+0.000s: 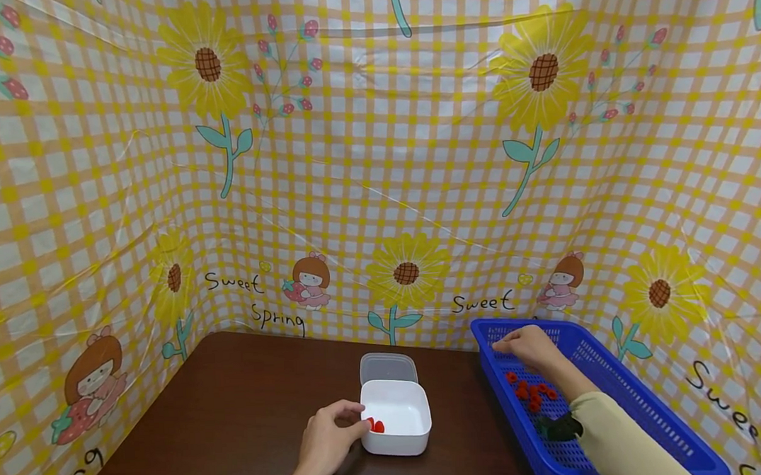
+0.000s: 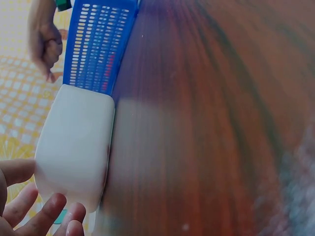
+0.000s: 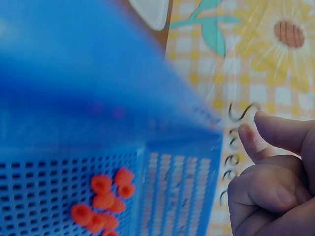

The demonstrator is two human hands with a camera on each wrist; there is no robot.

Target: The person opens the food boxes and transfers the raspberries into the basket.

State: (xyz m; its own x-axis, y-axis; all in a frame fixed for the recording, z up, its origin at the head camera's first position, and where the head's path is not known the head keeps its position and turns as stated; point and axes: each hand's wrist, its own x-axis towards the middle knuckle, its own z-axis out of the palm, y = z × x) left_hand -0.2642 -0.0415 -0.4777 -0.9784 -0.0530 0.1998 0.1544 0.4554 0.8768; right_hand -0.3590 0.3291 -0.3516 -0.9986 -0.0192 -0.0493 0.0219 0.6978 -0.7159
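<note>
Tabletop (image 1: 266,398), dark brown, extended beneath the container; left hand (image 1: 328,434) stood at the left wall of a white container (image 1: 404,417), its grip slack, fingers parted, nothing visibly held; two red pieces (image 1: 379,427) lay inside, beside that wall; a translucent lid (image 1: 388,368) was located directly behind; right hand (image 1: 530,348) was positioned above the far end of a blue basket (image 1: 519,430), fingers curled, thumb and index finger nearly meeting; contents of that grip could not be determined; red raspberry-shaped pieces (image 1: 534,390) lay on the basket floor.
</note>
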